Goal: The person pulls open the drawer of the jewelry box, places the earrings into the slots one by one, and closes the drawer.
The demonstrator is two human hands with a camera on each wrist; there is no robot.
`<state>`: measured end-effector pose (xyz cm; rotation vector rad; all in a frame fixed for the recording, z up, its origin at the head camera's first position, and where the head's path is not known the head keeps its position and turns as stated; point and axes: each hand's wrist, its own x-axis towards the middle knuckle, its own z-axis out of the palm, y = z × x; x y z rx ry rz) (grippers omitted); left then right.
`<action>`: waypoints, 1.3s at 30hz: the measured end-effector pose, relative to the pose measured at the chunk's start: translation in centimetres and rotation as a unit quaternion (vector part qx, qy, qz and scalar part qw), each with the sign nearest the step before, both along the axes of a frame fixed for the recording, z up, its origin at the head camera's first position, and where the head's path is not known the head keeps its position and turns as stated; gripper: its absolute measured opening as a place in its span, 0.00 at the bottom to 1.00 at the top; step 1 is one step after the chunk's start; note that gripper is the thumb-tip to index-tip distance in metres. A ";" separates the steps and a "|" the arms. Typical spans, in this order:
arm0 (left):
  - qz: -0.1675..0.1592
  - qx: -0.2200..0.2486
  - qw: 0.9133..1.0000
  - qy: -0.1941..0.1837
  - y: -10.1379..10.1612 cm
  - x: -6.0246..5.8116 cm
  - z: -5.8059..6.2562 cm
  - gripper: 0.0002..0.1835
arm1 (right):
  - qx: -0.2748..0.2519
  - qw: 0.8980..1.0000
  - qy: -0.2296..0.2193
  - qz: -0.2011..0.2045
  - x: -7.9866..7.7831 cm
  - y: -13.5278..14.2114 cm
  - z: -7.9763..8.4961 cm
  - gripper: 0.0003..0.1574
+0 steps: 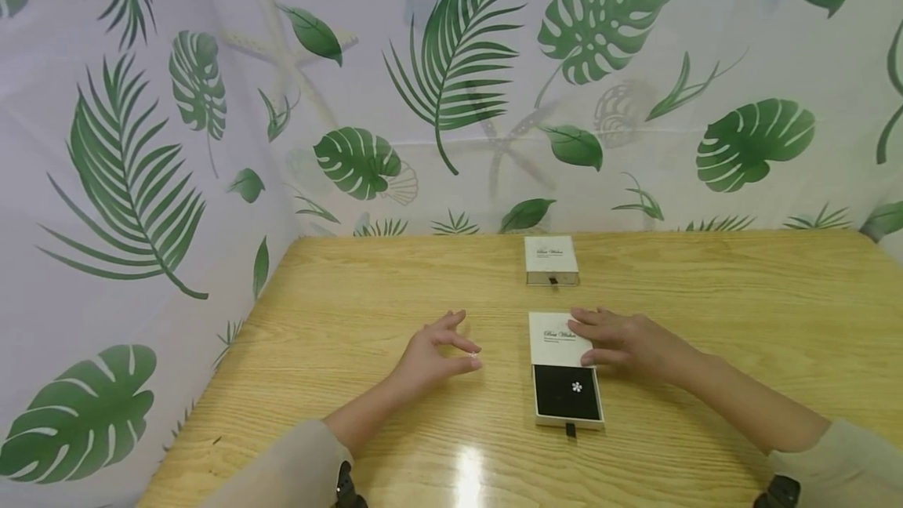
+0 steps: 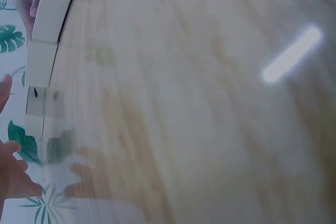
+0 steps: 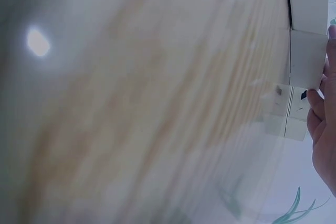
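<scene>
On the table lies a slid-open white jewelry box [image 1: 560, 339], its drawer pulled toward me to bare a black foam pad [image 1: 553, 394]. A small white flower-shaped stud earring [image 1: 577, 387] sits on the pad's right side. Left of the box, my left hand [image 1: 430, 355] pinches a tiny sparkling earring [image 1: 474, 355] between thumb and index finger, above the table. Its exact shape is too small to tell. My right hand [image 1: 631, 343] rests its extended fingers on the box's printed sleeve, thumb near the right edge. In the right wrist view, the right hand [image 3: 325, 114] touches the box [image 3: 307, 56].
Behind the opened box stands a second white box [image 1: 552, 261], closed, with a black pull tab facing me. The wooden table [image 1: 353, 281] ends at a leaf-patterned cloth [image 1: 451, 202] at the back and left.
</scene>
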<state>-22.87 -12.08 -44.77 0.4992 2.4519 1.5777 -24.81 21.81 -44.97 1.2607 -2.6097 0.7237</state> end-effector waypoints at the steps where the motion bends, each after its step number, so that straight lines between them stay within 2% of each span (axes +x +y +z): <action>1: -0.002 0.002 1.000 -0.002 0.2 0.1 0.0 0.11 | 0.001 1.000 -0.002 -0.001 0.0 0.0 0.0 0.33; 4: 0.000 0.005 1.000 -0.004 0.9 0.3 0.0 0.11 | 0.002 1.000 -0.008 -0.003 0.0 0.0 0.0 0.33; 12: 0.031 0.020 0.999 0.005 3.0 0.9 0.2 0.10 | -0.008 1.000 0.003 -0.001 -0.2 -0.1 -0.4 0.33; 21: 0.030 0.022 0.999 0.024 5.0 1.5 0.1 0.07 | -0.007 1.000 -0.011 -0.004 -0.1 -0.1 -0.4 0.32; 24: 0.027 0.018 0.999 0.026 5.7 1.7 0.0 0.08 | -0.012 1.000 -0.002 -0.002 -0.1 -0.1 -0.4 0.32; 28: 0.027 -0.002 0.999 0.035 6.7 1.9 -0.2 0.08 | -0.018 1.000 0.009 -0.001 -0.2 -0.1 -0.5 0.31; 33: 0.023 -0.034 0.999 0.030 7.7 2.3 -0.5 0.08 | -0.014 1.000 0.010 -0.002 -0.3 -0.1 -0.4 0.31; 39: 0.031 -0.060 0.997 0.048 8.7 2.6 -0.6 0.08 | -0.013 1.000 0.024 0.002 -0.2 -0.1 -0.4 0.32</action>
